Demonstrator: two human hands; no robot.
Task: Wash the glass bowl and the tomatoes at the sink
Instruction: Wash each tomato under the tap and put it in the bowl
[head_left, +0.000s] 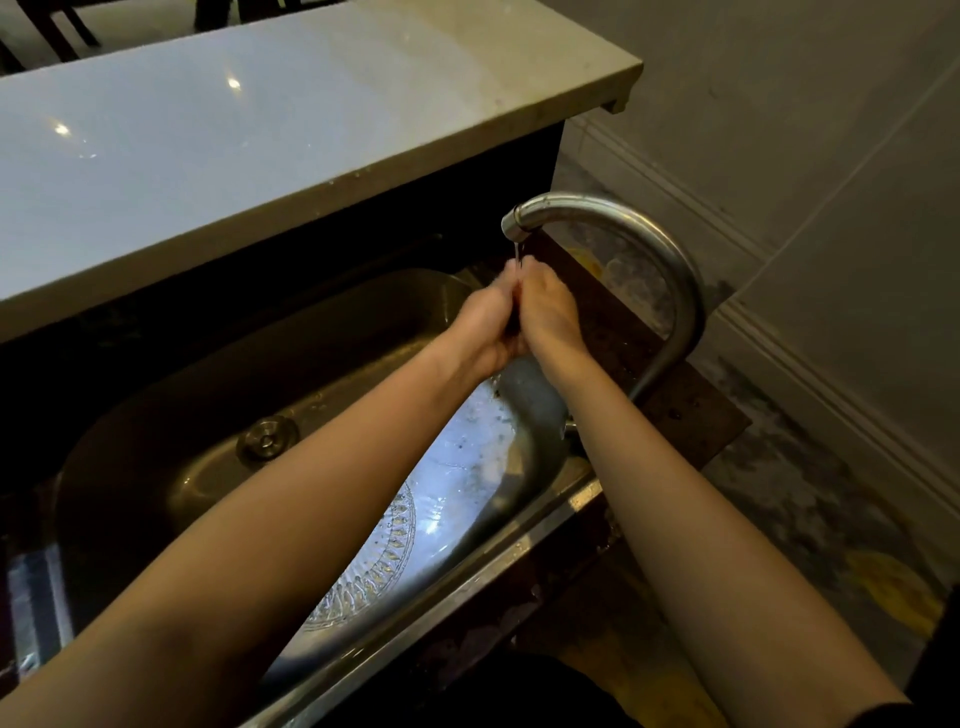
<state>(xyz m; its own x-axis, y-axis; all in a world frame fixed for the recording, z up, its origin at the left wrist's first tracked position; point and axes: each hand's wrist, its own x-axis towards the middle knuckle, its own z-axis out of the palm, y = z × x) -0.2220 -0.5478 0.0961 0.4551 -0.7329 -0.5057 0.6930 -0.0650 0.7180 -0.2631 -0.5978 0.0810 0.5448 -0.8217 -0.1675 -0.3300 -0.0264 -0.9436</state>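
Observation:
Both my hands meet under the faucet spout (519, 221), where a thin stream of water falls onto the fingertips. My left hand (483, 325) and my right hand (548, 312) are pressed palm to palm. A dark sliver shows between them; I cannot tell whether it is a tomato or shadow. The glass bowl (384, 566), clear with a cut pattern, lies in the steel sink (524, 548) below my forearms, which partly hide it. No tomato is plainly visible.
The sink drain (267, 439) sits left of my arms. A raised pale counter (260, 130) overhangs the far side of the sink. The curved faucet pipe (680, 291) rises at the right, with clear and yellow items (623, 275) behind it.

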